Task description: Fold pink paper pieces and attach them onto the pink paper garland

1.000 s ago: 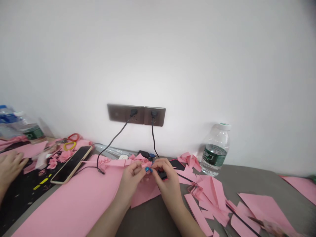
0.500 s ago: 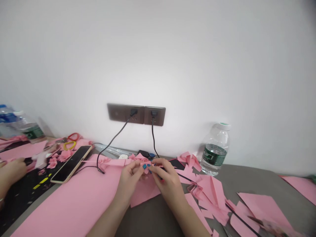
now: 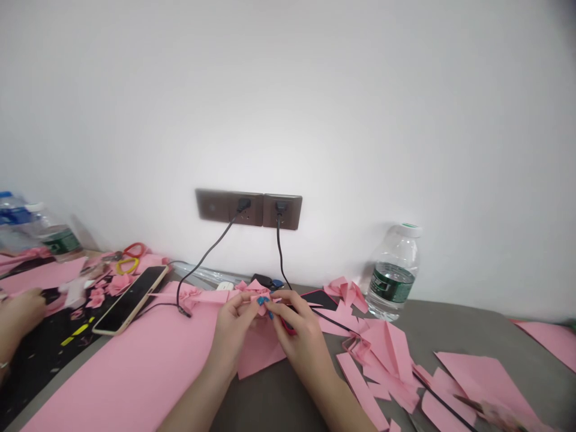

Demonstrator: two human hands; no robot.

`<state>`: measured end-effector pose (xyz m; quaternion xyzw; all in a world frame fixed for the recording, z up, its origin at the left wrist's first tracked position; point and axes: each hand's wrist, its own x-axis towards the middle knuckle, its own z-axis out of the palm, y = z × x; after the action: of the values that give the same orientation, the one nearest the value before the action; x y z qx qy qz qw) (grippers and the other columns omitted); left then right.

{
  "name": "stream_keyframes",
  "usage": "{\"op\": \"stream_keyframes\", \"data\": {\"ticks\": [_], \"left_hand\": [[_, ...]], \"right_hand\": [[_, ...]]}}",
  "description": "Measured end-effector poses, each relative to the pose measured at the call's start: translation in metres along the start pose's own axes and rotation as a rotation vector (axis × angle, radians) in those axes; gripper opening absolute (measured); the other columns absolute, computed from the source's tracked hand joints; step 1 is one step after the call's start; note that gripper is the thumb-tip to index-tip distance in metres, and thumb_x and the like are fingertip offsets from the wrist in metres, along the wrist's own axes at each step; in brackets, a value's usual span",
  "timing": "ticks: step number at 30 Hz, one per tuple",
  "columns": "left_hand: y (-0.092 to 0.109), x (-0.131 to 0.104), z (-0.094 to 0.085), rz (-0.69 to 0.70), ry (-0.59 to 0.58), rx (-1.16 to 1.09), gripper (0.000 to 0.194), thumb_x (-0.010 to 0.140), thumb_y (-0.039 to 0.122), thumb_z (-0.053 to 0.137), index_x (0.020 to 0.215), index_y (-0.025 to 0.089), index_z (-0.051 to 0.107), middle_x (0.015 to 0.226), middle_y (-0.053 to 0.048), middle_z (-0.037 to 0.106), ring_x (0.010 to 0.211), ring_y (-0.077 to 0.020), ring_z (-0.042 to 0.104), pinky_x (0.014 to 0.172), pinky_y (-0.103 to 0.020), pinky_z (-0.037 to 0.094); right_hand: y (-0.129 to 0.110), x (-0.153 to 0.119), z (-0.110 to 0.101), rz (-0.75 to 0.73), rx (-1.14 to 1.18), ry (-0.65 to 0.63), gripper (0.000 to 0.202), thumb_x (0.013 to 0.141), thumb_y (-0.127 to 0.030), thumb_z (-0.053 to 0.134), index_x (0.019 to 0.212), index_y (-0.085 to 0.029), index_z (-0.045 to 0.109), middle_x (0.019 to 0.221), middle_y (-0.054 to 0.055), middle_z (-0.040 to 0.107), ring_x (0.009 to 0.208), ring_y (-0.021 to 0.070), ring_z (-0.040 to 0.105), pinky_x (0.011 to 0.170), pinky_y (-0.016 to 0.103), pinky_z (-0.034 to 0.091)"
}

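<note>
My left hand (image 3: pixel 234 321) and my right hand (image 3: pixel 297 324) meet in the middle of the view, thumbs close together. Between their fingertips is a small folded piece of pink paper (image 3: pixel 260 295), mostly hidden by the fingers. Both hands are closed on it, and blue nails show on the thumbs. Beneath them lies a sheet of pink paper (image 3: pixel 258 357) on the grey table (image 3: pixel 279 399). To the left stretches a large pink sheet (image 3: pixel 130 366). Part of a red-edged object (image 3: pixel 288 327) shows under my right hand.
A phone (image 3: pixel 131 300) lies left, beside scissors with a yellow handle (image 3: pixel 127 265). Another person's hand (image 3: pixel 24 315) is at the far left. A water bottle (image 3: pixel 392 273) stands right, near cut pink scraps (image 3: pixel 389 354). Black cables hang from the wall socket (image 3: pixel 249 209).
My right hand has shifted slightly left, with its thumb nearer my left thumb. The other person's hand has moved slightly left.
</note>
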<state>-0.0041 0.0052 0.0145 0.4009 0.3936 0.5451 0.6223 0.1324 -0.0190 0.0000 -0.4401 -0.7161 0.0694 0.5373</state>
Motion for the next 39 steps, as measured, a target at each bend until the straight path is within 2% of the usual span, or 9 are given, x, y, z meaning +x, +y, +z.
{"op": "stream_keyframes", "data": {"ticks": [4,7,9,12,16,23,30,34,39], "left_hand": [[-0.001,0.001,-0.001,-0.01,0.014,-0.019,0.027,0.065,0.035,0.08,0.077,0.013,0.07,0.073,-0.005,0.072,0.07,-0.0174,0.067,0.068,-0.028,0.057],[-0.002,0.001,-0.001,0.006,0.031,0.002,0.029,0.065,0.038,0.079,0.08,0.014,0.07,0.075,-0.004,0.071,0.07,-0.0172,0.066,0.068,-0.029,0.057],[-0.002,0.001,0.0,0.039,0.001,0.047,0.028,0.068,0.039,0.077,0.081,0.015,0.07,0.083,-0.006,0.072,0.077,-0.0195,0.066,0.072,-0.031,0.057],[-0.001,-0.001,0.001,0.088,-0.063,0.109,0.025,0.072,0.039,0.074,0.079,0.016,0.07,0.101,-0.01,0.071,0.097,-0.0249,0.064,0.082,-0.034,0.054],[-0.002,-0.002,0.002,0.117,-0.092,0.161,0.022,0.073,0.039,0.072,0.078,0.017,0.069,0.104,-0.009,0.069,0.1,-0.0256,0.061,0.081,-0.032,0.052],[-0.004,0.003,0.0,0.181,-0.142,0.225,0.02,0.075,0.034,0.071,0.068,0.017,0.065,0.071,-0.001,0.062,0.076,-0.0174,0.059,0.072,-0.026,0.048],[-0.003,0.003,-0.003,0.154,-0.131,0.231,0.023,0.077,0.035,0.069,0.065,0.016,0.064,0.069,-0.002,0.062,0.074,-0.0166,0.059,0.072,-0.026,0.048],[-0.003,0.001,-0.001,0.203,-0.076,0.241,0.02,0.074,0.032,0.071,0.088,0.019,0.065,0.089,-0.004,0.065,0.083,-0.0185,0.063,0.073,-0.028,0.052],[-0.004,-0.002,0.0,0.303,-0.068,0.256,0.015,0.076,0.029,0.069,0.084,0.02,0.06,0.091,-0.003,0.06,0.088,-0.0194,0.063,0.071,-0.028,0.055]], "right_hand": [[-0.004,0.001,0.0,0.072,0.153,-0.007,0.025,0.088,-0.011,0.049,0.096,-0.024,0.069,0.106,0.01,0.061,0.091,0.0211,0.061,0.081,0.036,0.051],[-0.005,0.002,0.001,0.188,0.361,0.067,0.014,0.089,-0.016,0.051,0.092,-0.022,0.063,0.097,0.008,0.063,0.093,0.0215,0.061,0.081,0.034,0.05],[-0.003,0.002,0.003,0.295,0.493,0.145,0.004,0.089,-0.024,0.054,0.089,-0.021,0.057,0.09,0.006,0.062,0.085,0.0201,0.062,0.074,0.032,0.05],[-0.001,0.002,0.007,0.379,0.534,0.124,0.014,0.088,-0.034,0.058,0.086,-0.02,0.057,0.082,0.004,0.06,0.074,0.0181,0.058,0.067,0.029,0.047],[-0.001,0.002,0.008,0.39,0.512,0.037,0.019,0.088,-0.035,0.058,0.079,-0.019,0.06,0.076,0.003,0.058,0.068,0.0161,0.053,0.062,0.027,0.043],[-0.002,0.003,0.007,0.372,0.507,0.014,0.02,0.088,-0.033,0.057,0.074,-0.019,0.059,0.074,0.002,0.057,0.069,0.0155,0.052,0.064,0.027,0.04],[0.002,0.001,0.01,0.497,0.723,-0.069,0.022,0.087,-0.039,0.06,0.079,-0.018,0.059,0.07,0.0,0.056,0.061,0.0128,0.05,0.058,0.024,0.04],[0.004,0.002,0.01,0.532,0.769,0.05,0.025,0.083,-0.041,0.065,0.074,-0.018,0.059,0.068,-0.001,0.056,0.063,0.0126,0.05,0.06,0.024,0.04],[0.0,0.006,0.008,0.581,0.864,0.102,0.025,0.077,-0.039,0.071,0.07,-0.019,0.058,0.066,-0.002,0.057,0.065,0.0132,0.053,0.063,0.024,0.043]]}}
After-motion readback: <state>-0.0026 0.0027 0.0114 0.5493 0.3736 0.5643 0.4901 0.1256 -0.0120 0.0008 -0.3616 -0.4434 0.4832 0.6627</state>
